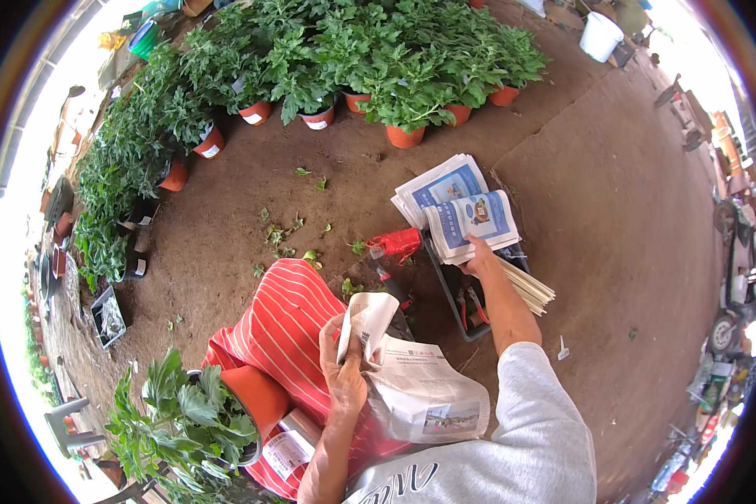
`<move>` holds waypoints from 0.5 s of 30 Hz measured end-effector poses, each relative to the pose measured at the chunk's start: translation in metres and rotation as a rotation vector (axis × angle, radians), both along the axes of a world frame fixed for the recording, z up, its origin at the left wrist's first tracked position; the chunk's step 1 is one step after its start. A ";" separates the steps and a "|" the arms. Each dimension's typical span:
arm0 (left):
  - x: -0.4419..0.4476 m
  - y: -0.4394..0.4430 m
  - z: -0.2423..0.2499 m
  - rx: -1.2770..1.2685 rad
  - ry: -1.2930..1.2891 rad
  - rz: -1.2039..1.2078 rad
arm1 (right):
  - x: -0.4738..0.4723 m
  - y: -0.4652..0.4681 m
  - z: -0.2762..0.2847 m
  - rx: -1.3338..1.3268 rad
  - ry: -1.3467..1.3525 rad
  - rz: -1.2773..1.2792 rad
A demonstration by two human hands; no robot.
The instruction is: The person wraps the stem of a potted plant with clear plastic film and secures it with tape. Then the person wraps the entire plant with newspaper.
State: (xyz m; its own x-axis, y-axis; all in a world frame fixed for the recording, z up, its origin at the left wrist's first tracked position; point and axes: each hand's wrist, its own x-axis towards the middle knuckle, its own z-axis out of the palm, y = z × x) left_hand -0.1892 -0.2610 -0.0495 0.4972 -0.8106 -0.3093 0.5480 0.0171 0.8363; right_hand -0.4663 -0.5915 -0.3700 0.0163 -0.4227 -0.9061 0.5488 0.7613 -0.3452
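My left hand [343, 381] pinches a creased newspaper sheet [431, 390], which spreads across my lap. My right hand [477, 257] grips the near edge of a folded newspaper stack [479, 217], thumb on top. This stack lies over a dark plastic crate [442, 296], partly covering another newspaper pile [444, 183]. Pale thin sticks [529, 286] jut from beneath my right forearm. Red-handled pruners [477, 303] show inside the crate. At my lap's left, a leafy plant [192, 409] leans sideways in an orange pot [256, 394], beside a cylinder bearing a printed label [285, 453].
Red twine [395, 242] and a black-and-red handled tool [392, 286] lie left of the crate. Several potted leafy plants [403, 82] curve around the far and left sides. A small tray [108, 318] sits at left. A white bucket [600, 38] stands far right.
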 end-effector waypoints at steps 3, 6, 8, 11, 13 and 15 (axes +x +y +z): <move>-0.001 -0.001 0.001 0.013 -0.003 0.009 | 0.003 -0.007 -0.014 -0.047 -0.103 -0.009; 0.001 -0.001 -0.004 -0.027 -0.012 -0.023 | 0.011 -0.007 -0.016 -0.017 -0.075 -0.061; -0.001 -0.002 -0.003 -0.012 -0.007 -0.009 | 0.012 -0.007 -0.014 -0.036 -0.135 -0.079; -0.002 -0.004 0.002 0.010 -0.013 0.001 | 0.016 -0.003 0.004 -0.063 -0.229 -0.068; -0.003 -0.004 0.005 0.014 -0.016 -0.001 | 0.020 0.001 0.014 -0.081 -0.191 -0.060; -0.003 -0.005 0.006 0.007 -0.019 0.004 | 0.023 0.006 0.028 -0.150 -0.217 -0.059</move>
